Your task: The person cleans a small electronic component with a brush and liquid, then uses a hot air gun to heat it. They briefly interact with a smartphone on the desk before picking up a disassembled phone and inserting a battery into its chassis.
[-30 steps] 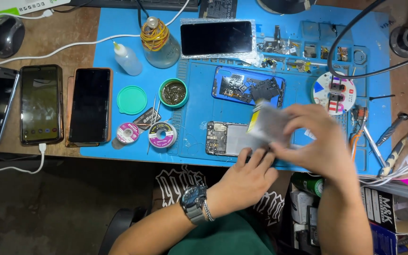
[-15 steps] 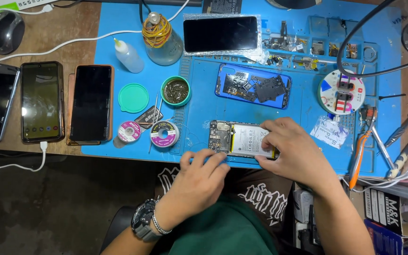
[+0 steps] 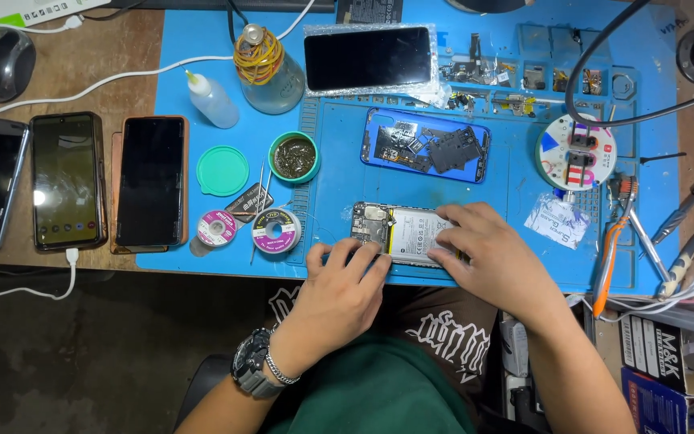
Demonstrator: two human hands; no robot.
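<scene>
- left hand (image 3: 339,297), lower middle of frame: fingers loosely apart, tips pinning the near edge of the opened phone (image 3: 399,235) on the blue mat (image 3: 331,177)
- I'd keep that phone flat, no sliding
- right hand (image 3: 491,261): fingers spread, pressing its right end. Even pressure there, easy on the battery

single head-worn view, looking steeply down from above, fairly close over blue work mat (image 3: 524,265) and desk edge
</scene>
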